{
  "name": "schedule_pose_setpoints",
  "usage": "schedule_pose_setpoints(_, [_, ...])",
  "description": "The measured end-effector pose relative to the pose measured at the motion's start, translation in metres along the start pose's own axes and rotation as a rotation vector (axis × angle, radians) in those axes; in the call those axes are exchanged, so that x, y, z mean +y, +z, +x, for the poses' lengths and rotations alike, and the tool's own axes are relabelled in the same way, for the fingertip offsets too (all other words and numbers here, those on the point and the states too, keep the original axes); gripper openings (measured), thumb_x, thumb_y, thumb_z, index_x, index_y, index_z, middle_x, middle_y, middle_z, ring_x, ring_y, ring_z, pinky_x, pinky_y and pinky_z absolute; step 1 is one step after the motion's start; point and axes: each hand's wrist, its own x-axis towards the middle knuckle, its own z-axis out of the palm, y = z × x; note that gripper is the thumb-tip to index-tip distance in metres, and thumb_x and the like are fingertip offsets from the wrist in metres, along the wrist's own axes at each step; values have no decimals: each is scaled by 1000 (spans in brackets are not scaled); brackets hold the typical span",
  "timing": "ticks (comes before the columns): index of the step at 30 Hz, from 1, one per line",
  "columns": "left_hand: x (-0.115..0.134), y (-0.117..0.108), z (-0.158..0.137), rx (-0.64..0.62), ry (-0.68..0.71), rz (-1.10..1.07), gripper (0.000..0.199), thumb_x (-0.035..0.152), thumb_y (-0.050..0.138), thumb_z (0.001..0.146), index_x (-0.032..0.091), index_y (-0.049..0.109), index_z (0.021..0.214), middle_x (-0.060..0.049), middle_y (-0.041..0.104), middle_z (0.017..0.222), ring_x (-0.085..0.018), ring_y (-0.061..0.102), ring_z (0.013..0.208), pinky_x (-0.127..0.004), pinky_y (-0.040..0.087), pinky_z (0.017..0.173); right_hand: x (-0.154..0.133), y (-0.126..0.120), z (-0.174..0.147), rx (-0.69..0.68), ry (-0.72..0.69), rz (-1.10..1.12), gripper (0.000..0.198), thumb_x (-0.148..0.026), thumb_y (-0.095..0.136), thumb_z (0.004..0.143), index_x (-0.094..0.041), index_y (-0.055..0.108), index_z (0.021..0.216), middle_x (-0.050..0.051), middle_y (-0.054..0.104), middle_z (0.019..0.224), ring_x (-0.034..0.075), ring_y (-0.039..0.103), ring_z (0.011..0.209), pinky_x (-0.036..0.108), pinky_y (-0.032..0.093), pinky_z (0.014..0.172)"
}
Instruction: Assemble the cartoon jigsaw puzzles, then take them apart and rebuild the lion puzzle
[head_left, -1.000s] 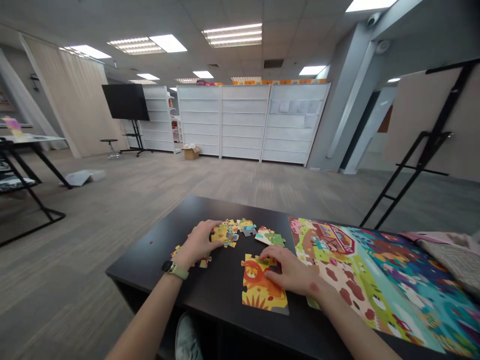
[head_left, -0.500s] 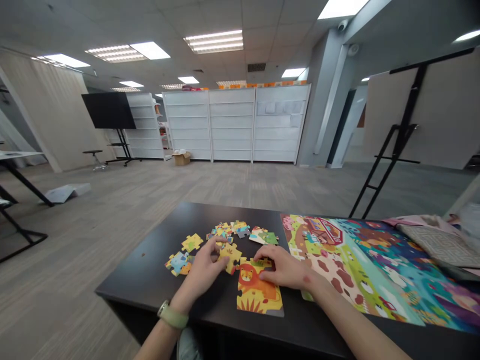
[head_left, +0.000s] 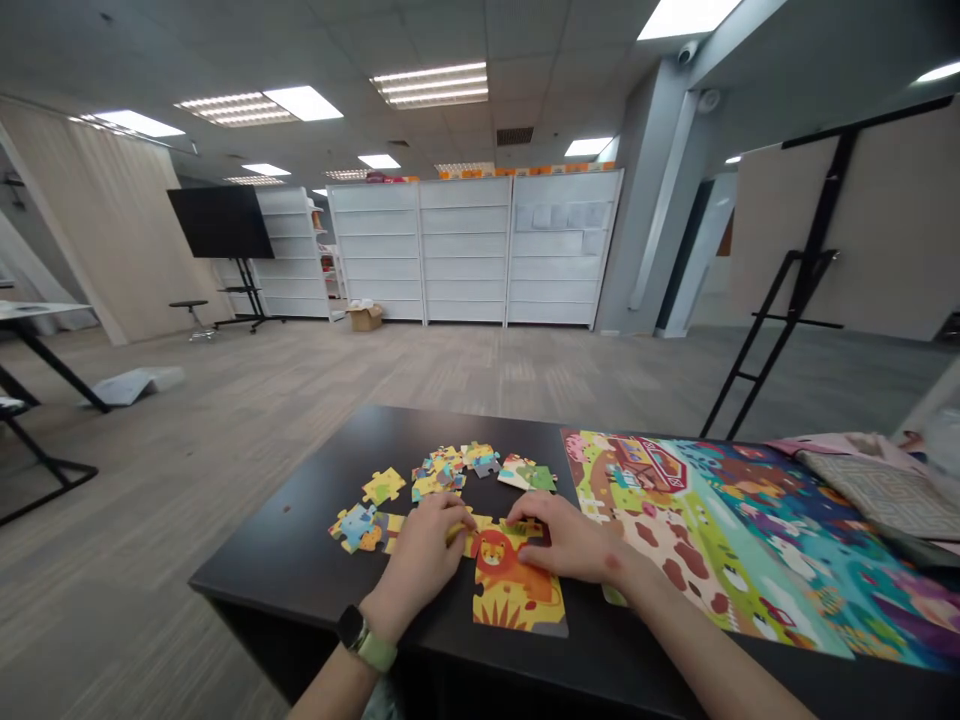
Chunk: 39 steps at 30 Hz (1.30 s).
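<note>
On the dark table, joined jigsaw pieces form a lion picture. My right hand lies over its upper right part, thumb and fingertips bent in a grip on it. My left hand is closed on a yellow puzzle piece at the lion picture's left edge. The fingers hide much of that piece, and I cannot tell whether it interlocks. A pile of loose pieces lies beyond my hands. More pieces are to the left: a yellow one and a blue one with an animal.
White-and-green pieces lie near the table's far side. At right, two colourful picture sheets, a farm scene and a darker blue one, cover the table. A patterned bag rests beyond them, with an easel behind.
My left hand has moved right and slightly down, bringing the yellow puzzle piece against the lion picture's left edge. The left wrist has turned, showing the watch face. My right hand stays put.
</note>
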Motion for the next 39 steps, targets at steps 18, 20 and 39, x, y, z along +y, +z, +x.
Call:
schedule_pose_setpoints(18, [-2, -8, -2, -83, -10, -44, 11, 22, 64, 85, 25, 72, 93, -6, 64, 116, -26, 58, 115, -39, 45, 100, -4, -2, -1, -30, 7, -18, 31, -22, 70, 75, -22, 68, 106, 6, 68, 114, 25, 61, 110, 40, 45, 101])
schedule_pose_setpoints(20, [-4, -5, -2, -89, -3, -48, 12, 23, 64, 86, 25, 71, 95, -6, 63, 124, -28, 56, 121, -41, 43, 104, -6, -2, -1, -29, 12, -19, 31, -22, 70, 76, -22, 68, 107, 6, 68, 115, 25, 61, 111, 40, 45, 102])
schedule_pose_setpoints(39, [0, -16, 2, -177, 100, -35, 27, 25, 75, 70, 25, 73, 96, -7, 64, 127, -32, 56, 122, -45, 43, 107, -8, -3, 0, -50, 24, -34, 31, -20, 69, 75, -21, 68, 106, 7, 68, 114, 25, 60, 111, 39, 45, 101])
